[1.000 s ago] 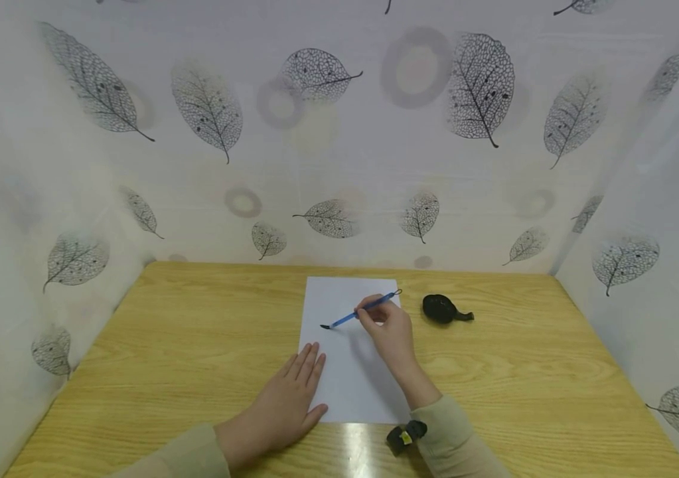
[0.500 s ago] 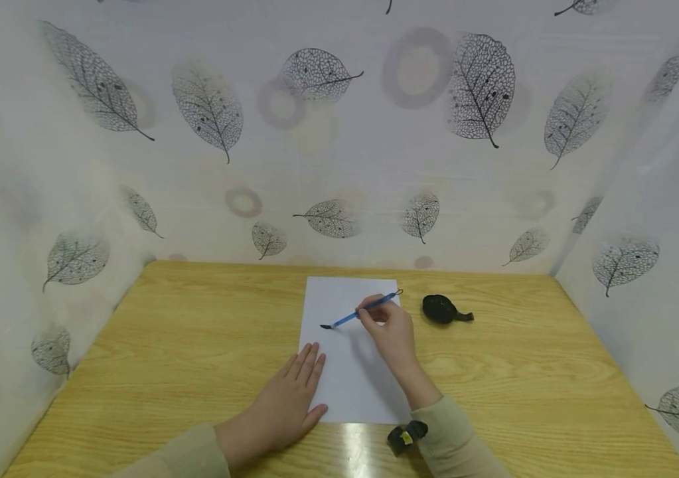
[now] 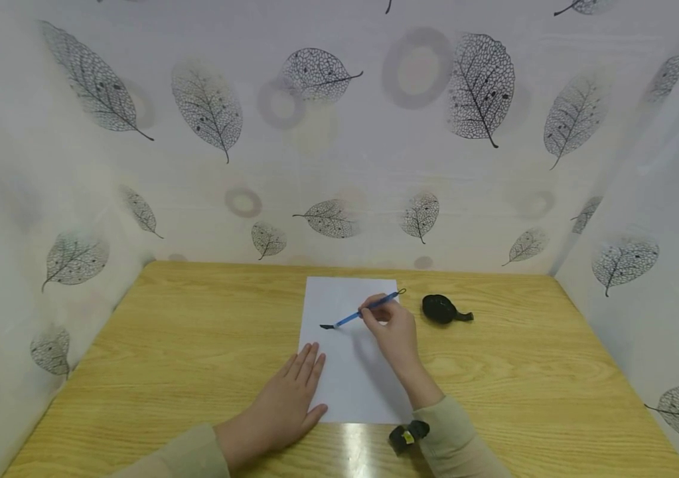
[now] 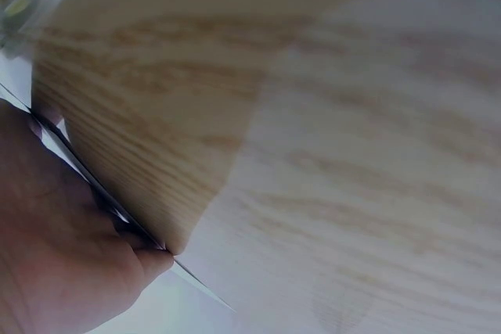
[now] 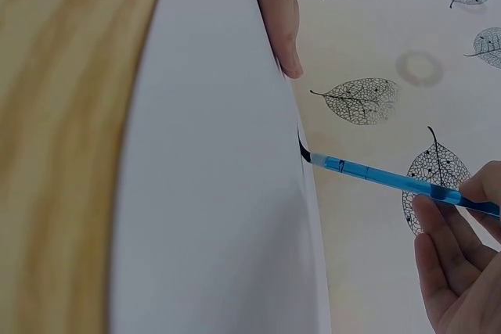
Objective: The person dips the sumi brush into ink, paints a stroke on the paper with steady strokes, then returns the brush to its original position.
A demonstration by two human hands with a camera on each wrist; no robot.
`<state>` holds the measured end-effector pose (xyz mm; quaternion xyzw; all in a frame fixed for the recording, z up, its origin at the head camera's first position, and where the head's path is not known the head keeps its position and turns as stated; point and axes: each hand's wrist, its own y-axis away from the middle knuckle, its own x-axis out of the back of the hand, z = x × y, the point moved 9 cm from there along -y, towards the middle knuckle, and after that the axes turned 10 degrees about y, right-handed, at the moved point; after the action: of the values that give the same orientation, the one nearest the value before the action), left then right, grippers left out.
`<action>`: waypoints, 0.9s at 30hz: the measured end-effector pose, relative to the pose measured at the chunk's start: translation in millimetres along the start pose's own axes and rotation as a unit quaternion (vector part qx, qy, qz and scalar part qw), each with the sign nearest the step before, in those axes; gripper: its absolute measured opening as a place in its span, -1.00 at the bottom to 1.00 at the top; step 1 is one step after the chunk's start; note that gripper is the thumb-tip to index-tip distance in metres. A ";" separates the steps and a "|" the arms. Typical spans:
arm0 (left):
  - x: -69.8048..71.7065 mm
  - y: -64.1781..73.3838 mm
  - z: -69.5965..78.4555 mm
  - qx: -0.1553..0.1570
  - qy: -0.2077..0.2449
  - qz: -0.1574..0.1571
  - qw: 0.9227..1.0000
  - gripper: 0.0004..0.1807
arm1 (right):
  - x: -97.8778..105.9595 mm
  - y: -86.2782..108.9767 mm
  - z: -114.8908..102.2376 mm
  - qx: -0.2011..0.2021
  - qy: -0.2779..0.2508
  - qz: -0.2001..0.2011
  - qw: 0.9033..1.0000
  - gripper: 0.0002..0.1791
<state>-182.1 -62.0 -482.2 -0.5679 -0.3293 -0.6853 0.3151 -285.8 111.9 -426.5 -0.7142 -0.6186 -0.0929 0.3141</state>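
My right hand [image 3: 394, 332] pinches a blue paintbrush [image 3: 349, 318] between thumb and fingers, its looped end pointing up to the right. In the right wrist view the black bristles of the paintbrush [image 5: 376, 176] bend against the white paper [image 5: 211, 138]. A short black stroke [image 3: 323, 326] shows at the bristles on the sheet of paper [image 3: 354, 392] in the head view. My left hand [image 3: 288, 401] lies flat with fingers straight, across the left edge of the paper. In the left wrist view, part of the left hand [image 4: 70, 248] shows beside the paper's edge.
A small black dish with a stubby handle [image 3: 443, 309] stands right of the paper on the wooden table [image 3: 196, 332]. A black wrist device [image 3: 407, 436] sits at the right cuff. Leaf-patterned curtains [image 3: 363, 146] enclose the table's back and sides.
The right hand and paintbrush have shifted slightly to the right, and the dark mark at the bristles looks a little longer. The left hand has stayed in place.
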 end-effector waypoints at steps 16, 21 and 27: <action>-7.9 -3.4 -3.7 -0.006 0.011 0.003 1.000 -0.12 | 6.8 -1.1 7.9 -0.018 -0.001 0.006 1.000 -0.92; -4.3 -2.1 -1.8 -0.003 0.013 -0.003 1.000 -0.11 | 11.0 -1.6 10.6 -0.021 -0.003 0.010 1.000 -0.95; -3.8 -1.7 -2.2 0.001 0.011 -0.010 1.000 -0.09 | 17.8 -1.8 14.6 -0.022 -0.010 0.016 1.000 -0.95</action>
<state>-184.1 -62.5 -486.4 -0.5570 -0.3320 -0.6941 0.3126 -287.4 134.9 -428.1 -0.7316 -0.6080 -0.0938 0.2938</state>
